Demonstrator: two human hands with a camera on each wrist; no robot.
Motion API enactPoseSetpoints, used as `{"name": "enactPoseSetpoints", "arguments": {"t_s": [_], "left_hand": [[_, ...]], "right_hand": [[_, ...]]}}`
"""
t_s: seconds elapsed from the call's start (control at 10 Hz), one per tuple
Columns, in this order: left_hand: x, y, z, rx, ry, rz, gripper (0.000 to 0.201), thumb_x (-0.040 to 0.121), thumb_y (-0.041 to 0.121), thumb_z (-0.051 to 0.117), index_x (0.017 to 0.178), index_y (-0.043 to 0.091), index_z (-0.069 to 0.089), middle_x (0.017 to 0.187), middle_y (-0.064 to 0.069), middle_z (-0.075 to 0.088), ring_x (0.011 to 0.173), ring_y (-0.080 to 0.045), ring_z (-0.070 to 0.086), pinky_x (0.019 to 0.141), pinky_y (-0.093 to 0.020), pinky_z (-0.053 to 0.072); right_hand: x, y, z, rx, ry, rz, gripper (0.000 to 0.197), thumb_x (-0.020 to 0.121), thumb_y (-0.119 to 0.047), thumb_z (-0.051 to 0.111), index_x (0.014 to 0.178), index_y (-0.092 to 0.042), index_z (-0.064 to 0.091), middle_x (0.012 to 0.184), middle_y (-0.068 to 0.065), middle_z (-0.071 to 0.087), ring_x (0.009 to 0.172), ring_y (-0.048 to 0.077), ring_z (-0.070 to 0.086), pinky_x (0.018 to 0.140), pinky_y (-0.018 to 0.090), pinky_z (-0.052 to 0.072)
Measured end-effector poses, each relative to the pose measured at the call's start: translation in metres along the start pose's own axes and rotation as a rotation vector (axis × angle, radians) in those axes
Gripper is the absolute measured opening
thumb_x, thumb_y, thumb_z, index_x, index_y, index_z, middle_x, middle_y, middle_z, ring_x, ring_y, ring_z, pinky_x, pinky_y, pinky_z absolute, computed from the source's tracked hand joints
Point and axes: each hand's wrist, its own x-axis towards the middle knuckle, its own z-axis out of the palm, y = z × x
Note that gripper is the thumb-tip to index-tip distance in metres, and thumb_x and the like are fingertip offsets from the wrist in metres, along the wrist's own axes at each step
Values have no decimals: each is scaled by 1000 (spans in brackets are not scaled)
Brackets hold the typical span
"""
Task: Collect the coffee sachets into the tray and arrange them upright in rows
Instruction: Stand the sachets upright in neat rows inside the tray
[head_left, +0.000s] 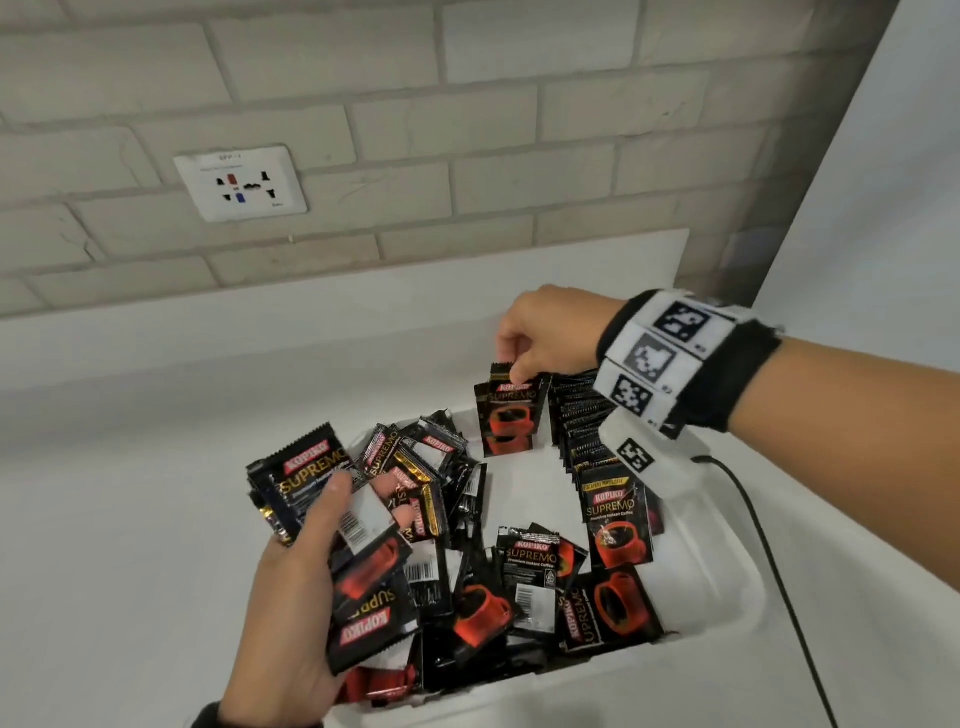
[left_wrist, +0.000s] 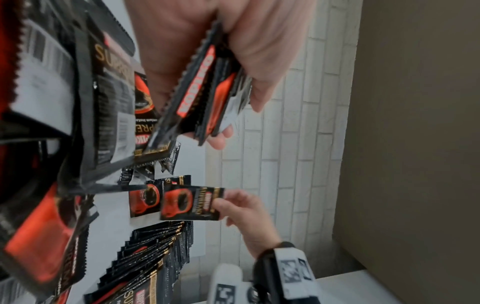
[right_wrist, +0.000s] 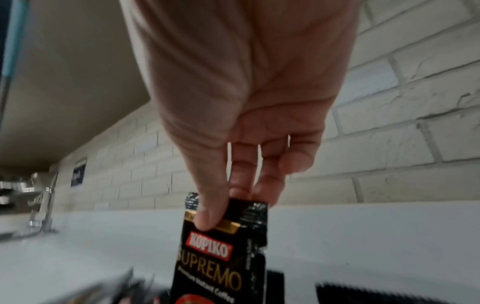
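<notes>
On the white counter (head_left: 130, 519) below the brick wall (head_left: 467, 130) sits a white tray (head_left: 727, 582), most of it covered by a loose pile of black coffee sachets (head_left: 483, 587), some face up, some showing barcodes. Along the tray's right side, a row of sachets (head_left: 582, 431) stands on edge, packed front to back, front one (head_left: 618, 519) label facing the camera. Right hand (head_left: 545, 332), marker band on the wrist, pinches the top edge of one sachet (head_left: 511, 415) between thumb and fingers; it hangs upright at the far end of the tray, just left of the row, a second sachet right behind it. Cannot tell whether its bottom edge touches the tray. Left hand (head_left: 296, 587) grips a fanned stack of sachets (head_left: 363, 561) over the tray's near-left part, thumb on top, fingers curled underneath. Wall socket plate (head_left: 240, 183) above left. Black cable (head_left: 769, 561) runs across the counter to the right of the tray.
</notes>
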Motion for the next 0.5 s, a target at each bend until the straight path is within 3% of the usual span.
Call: {"name": "enactPoseSetpoints", "arguments": {"t_s": [0.1, 0.2, 0.3, 0.5], "left_hand": [[1, -3, -6, 66, -89, 37, 90, 39, 67, 77, 101, 2, 67, 85, -15, 69, 70, -28, 63, 81, -53, 49], [3, -5, -7, 54, -126, 47, 84, 17, 74, 78, 78, 17, 74, 79, -12, 68, 68, -26, 62, 82, -48, 47], [5, -9, -9, 59, -168, 34, 74, 15, 74, 77, 70, 24, 76, 79, -8, 71, 67, -23, 65, 80, -43, 49], [7, -9, -8, 65, -201, 4, 75, 9, 75, 76, 68, 29, 76, 78, -3, 73, 67, -16, 68, 66, -32, 56]], "right_hand": [[15, 0, 18, -96, -67, 23, 23, 83, -22, 67, 105, -16, 63, 97, -4, 60, 87, 13, 54, 79, 28, 44], [26, 0, 30, -146, -95, 25, 23, 83, -21, 67, 106, -16, 62, 109, 1, 61, 96, 19, 59, 82, 32, 48], [34, -3, 35, -192, -102, 18, 21, 83, -20, 66, 104, -17, 61, 110, 2, 59, 96, 23, 60, 78, 33, 48], [38, -6, 40, -279, -97, -25, 17, 86, -18, 63, 102, -18, 58, 113, 5, 55, 91, 24, 57, 71, 30, 42]]}}
